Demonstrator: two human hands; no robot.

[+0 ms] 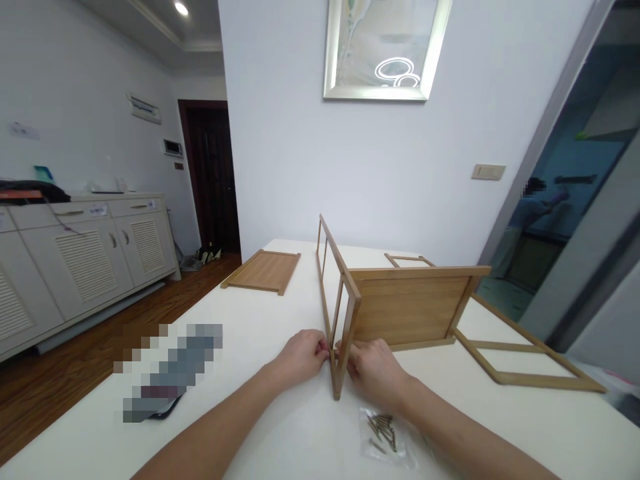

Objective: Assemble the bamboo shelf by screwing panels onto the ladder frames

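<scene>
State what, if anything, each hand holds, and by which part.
The right hand appears to grip the upright wooden frame near its lower end. The left hand has its fingertips there too; whether they pinch anything cannot be told.

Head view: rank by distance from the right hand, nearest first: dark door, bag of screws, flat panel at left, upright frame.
1. Upright frame: at the right hand's fingers.
2. Bag of screws: table, just nearer the camera.
3. Flat panel: table's far left.
4. Dark door: background, left.
</scene>
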